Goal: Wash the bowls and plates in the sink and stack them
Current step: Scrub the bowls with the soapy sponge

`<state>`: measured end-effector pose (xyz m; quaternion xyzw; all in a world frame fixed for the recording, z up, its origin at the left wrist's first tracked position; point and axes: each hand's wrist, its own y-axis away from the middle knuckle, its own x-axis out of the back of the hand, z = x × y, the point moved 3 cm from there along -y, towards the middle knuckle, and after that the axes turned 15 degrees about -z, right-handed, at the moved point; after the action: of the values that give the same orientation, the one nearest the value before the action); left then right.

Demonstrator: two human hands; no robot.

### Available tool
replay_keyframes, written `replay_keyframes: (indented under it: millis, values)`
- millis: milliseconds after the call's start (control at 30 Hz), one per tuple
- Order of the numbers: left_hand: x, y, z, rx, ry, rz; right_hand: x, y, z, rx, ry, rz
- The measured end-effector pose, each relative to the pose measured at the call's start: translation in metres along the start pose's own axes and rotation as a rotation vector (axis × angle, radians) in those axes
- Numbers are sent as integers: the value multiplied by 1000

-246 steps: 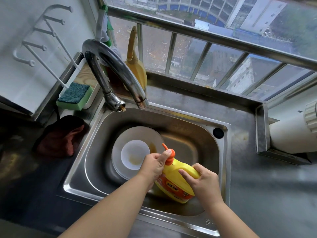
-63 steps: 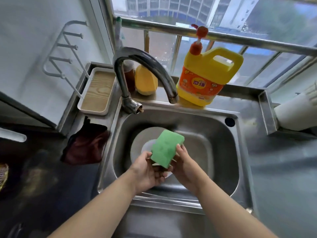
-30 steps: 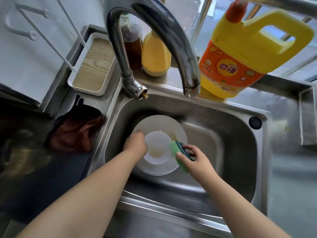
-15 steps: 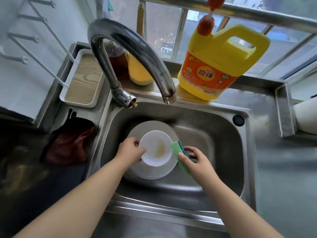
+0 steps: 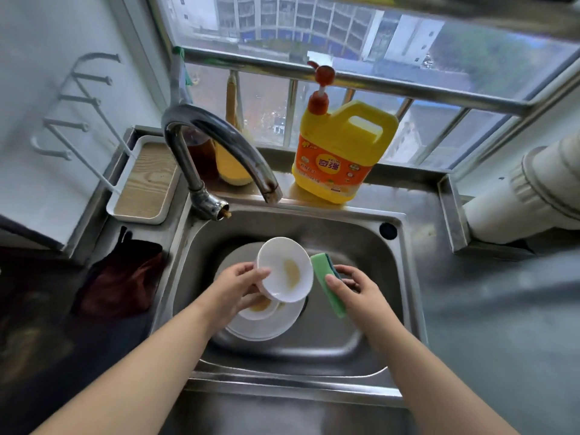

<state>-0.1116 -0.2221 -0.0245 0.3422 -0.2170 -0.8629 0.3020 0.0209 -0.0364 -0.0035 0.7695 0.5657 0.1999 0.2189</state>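
My left hand (image 5: 238,288) grips a small white bowl (image 5: 285,271) by its left rim and holds it tilted above the steel sink (image 5: 354,240); a yellowish smear runs across its inside. Under it a second white bowl (image 5: 262,309) with yellow residue sits on a stack of white plates (image 5: 266,328) at the sink bottom. My right hand (image 5: 354,288) holds a green sponge (image 5: 328,285) with a dark scouring side, just right of the raised bowl and not touching it.
The curved faucet (image 5: 219,152) reaches over the sink's back edge. A yellow detergent jug (image 5: 342,155) with an orange pump stands on the ledge behind. A white tray (image 5: 146,180) with a wooden insert and a dark red cloth (image 5: 125,277) lie left. Grey counter lies right.
My left hand has lifted the top bowl off the stack and tilted it, uncovering a second bowl beneath. The sponge in my right hand has risen beside it.
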Motion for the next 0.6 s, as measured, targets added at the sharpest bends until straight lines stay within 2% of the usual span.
replay_keyframes:
  millis: [133,300,500,600]
  values:
    - [-13,8,6,-15,-14,-35,7,12,-15,62,136,-16]
    - [-33,16,12,-67,-27,-102,-17,21,-40,202,655,-89]
    - [-36,22,12,-112,-71,-53,-41,24,-37,283,792,-247]
    - [-34,22,10,-62,-73,-3,-29,20,-45,366,1207,-305]
